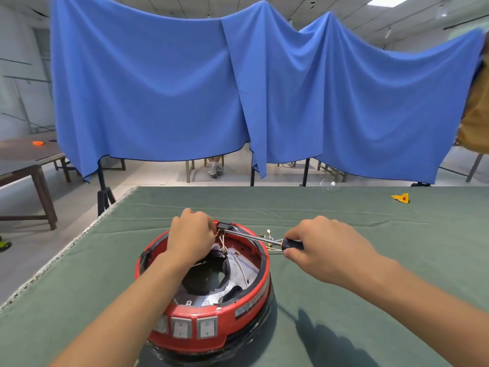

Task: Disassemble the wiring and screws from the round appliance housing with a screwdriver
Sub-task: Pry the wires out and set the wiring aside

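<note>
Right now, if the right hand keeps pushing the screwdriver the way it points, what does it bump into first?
Probably the small black part on the red housing's far rim, beside the left hand; depth is hard to judge.

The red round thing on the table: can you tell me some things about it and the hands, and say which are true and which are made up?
1. The right hand holds a screwdriver. True.
2. The red round housing sits on a bare wooden table. False: it sits on a green cloth.
3. The left hand is at the housing's far rim, by the thin wires. True.
4. The screwdriver's tip points toward the person. False: it points across to the far rim, near the left hand.
5. Grey rocker switches sit on the side of the housing nearest the person. True.
</note>
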The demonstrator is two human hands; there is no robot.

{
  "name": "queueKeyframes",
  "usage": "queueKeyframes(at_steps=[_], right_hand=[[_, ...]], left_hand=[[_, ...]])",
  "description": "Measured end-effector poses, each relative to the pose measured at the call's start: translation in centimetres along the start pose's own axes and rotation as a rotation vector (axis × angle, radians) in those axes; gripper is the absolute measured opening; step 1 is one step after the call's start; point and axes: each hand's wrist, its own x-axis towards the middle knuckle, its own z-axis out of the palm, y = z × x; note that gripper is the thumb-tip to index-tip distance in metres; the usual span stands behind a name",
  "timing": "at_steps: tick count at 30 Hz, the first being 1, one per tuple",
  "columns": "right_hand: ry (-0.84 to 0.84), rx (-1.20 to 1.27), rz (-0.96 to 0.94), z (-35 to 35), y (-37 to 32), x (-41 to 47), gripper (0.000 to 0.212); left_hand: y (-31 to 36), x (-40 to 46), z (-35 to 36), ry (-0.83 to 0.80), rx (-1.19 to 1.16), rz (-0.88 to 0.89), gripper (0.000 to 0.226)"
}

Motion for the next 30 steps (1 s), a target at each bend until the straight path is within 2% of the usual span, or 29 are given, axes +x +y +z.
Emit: queueKeyframes(at_steps=[6,9,12,30], right_hand=[[0.004,0.02,0.013,0.1,0.0,-0.1,0.026],[-0.001,0.03,0.016,0.3,-0.1,-0.1,0.025],[-0.023,0.032,0.012,0.3,-0.2,0.0,0.023],[-0.022,-0.121,0.008,-0.3,-2.0,0.5,0.013]], left_hand=[[-0.5,0.1,0.5,0.079,-0.034,-0.013,0.033],[-0.6,0.2,0.7,-0.022,-0.007,-0.087,0.049],[-0.9,0.3,0.7,-0.074,0.045,-0.08,0.047],[-1.1,0.1,0.6,-0.054,-0.077,-0.105,0.048]])
